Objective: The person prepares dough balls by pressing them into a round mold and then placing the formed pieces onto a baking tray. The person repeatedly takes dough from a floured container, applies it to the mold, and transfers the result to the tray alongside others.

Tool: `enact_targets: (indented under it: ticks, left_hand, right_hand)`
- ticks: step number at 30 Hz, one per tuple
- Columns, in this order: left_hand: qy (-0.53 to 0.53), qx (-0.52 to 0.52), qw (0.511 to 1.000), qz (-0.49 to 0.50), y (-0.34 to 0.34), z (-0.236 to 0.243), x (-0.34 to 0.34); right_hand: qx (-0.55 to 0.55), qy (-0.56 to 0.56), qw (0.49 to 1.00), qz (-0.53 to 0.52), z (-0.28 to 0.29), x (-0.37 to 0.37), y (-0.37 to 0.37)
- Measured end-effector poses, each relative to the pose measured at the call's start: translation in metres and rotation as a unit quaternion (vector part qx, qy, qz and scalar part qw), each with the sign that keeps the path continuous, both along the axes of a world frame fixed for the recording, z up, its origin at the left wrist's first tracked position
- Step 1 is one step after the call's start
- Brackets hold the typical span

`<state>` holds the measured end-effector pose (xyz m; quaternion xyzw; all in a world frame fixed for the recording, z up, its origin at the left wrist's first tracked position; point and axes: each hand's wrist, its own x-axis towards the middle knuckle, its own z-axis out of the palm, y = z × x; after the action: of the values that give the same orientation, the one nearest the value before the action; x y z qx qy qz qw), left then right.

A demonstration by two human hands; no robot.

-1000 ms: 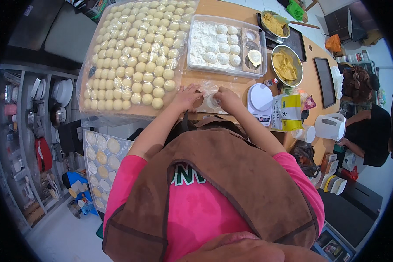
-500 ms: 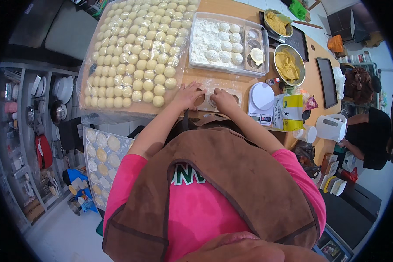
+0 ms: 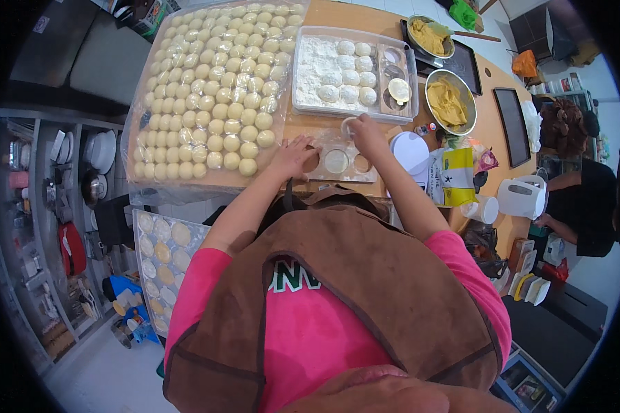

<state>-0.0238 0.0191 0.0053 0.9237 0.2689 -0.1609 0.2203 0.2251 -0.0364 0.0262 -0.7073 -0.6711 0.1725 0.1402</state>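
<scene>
A wooden mould board [image 3: 322, 174] with round hollows lies at the table's front edge. One hollow holds a pale round piece [image 3: 337, 162]. My left hand [image 3: 293, 160] rests on the board's left end, its fingers spread beside the left hollow. Just beyond the board's right part, my right hand [image 3: 368, 136] pinches a small whitish disc [image 3: 348, 126]; its exact kind is unclear. Behind it stands a clear plastic tray [image 3: 355, 113] of white flour with floured dough balls [image 3: 349, 77] and another wooden mould [image 3: 390, 107], on which sits a pale round piece [image 3: 399, 90].
Many dough balls [image 3: 213, 96] sit under clear plastic on the left. At the right are a white kitchen scale [image 3: 409, 153], bowls of yellow filling [image 3: 449, 102] [image 3: 429, 37], a yellow-and-white bag [image 3: 457, 175] and dark baking trays [image 3: 512, 127]. Another person [image 3: 592, 206] stands far right.
My right hand has lifted off the board and moved away and right with the whitish disc, uncovering the middle hollow. My left hand stays on the board, fingers slightly more spread.
</scene>
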Motion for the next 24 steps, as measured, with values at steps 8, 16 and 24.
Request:
enact_targets:
  ticks: [8, 16, 24]
  left_hand:
    - [0.040, 0.018, 0.999, -0.012, -0.003, 0.014, 0.011]
    - [0.028, 0.014, 0.999, 0.013, -0.014, 0.012, 0.025]
    - [-0.109, 0.044, 0.987, 0.107, -0.028, 0.045, -0.005]
  right_hand:
    - [-0.030, -0.077, 0.996, -0.028, -0.022, -0.005, 0.007]
    - [0.071, 0.038, 0.996, -0.040, 0.022, 0.014, -0.019]
    - [0.290, 0.265, 0.896, -0.210, 0.065, 0.068, -0.039]
